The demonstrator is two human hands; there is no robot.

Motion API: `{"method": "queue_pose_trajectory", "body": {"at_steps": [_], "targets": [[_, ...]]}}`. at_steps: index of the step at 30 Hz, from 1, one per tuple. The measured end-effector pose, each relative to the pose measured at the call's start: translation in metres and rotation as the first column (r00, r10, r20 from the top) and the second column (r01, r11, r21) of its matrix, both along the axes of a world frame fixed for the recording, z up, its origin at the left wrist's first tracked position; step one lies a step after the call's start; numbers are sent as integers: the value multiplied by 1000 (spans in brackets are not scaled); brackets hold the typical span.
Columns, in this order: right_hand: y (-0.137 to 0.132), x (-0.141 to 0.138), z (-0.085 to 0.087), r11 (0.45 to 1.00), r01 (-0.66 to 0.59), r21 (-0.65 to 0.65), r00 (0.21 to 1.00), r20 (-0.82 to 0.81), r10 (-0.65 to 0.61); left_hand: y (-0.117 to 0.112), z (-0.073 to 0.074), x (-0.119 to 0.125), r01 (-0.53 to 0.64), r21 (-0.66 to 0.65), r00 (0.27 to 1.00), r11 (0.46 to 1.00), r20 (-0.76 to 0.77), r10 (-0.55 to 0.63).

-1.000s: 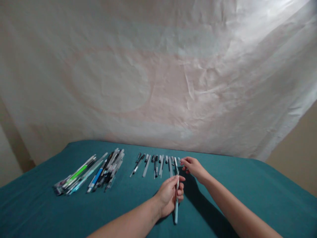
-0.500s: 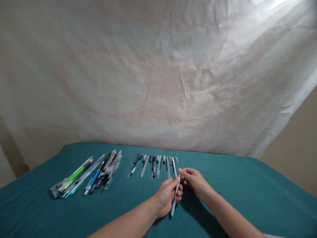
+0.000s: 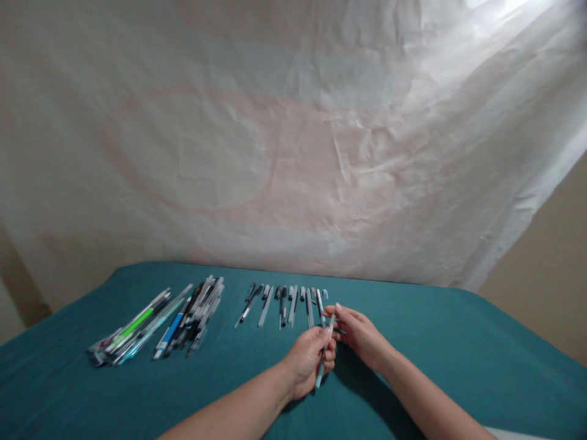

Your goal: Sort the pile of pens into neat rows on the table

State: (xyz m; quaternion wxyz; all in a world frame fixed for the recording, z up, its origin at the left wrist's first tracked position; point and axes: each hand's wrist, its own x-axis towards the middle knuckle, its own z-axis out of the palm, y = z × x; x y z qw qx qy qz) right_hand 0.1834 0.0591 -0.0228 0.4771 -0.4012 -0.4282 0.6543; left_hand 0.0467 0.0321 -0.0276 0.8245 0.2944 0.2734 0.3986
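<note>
My left hand (image 3: 310, 362) is closed around a pale blue pen (image 3: 320, 373), whose lower end sticks out below the fingers. The pen's upper end rises past my left thumb, tilted slightly right. My right hand (image 3: 356, 329) has its thumb and fingers closed at that upper end; the exact grip is too small to make out. Just beyond both hands lies a row of pen parts: clear barrels (image 3: 293, 307), dark pens (image 3: 283, 308) and small caps (image 3: 302, 294). A light blue pen (image 3: 320, 299) lies at the row's right end.
Left on the teal-covered table (image 3: 463, 360) is a pile of clear and dark pens (image 3: 205, 315), with a blue-and-white pen (image 3: 172, 333) beside it. Farther left lies a bundle with a bright green pen (image 3: 132, 330). A pale sheet (image 3: 293, 153) hangs behind the table.
The held pen has moved slightly upward in view. My right thumb and fingers have shifted up along its upper end, and my left hand still grips it.
</note>
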Motion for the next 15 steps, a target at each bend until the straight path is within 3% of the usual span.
{"method": "queue_pose_trajectory", "body": {"at_steps": [6,15], "targets": [[-2,-4,-1,995,84,50,996,28,-86,1,-3,0,28,28,1000,999,-5,-27],[-4,-7,3,1000,7,-12,993,-118,-8,1,-2,1,-1,11,1000,1000,-10,1]]}}
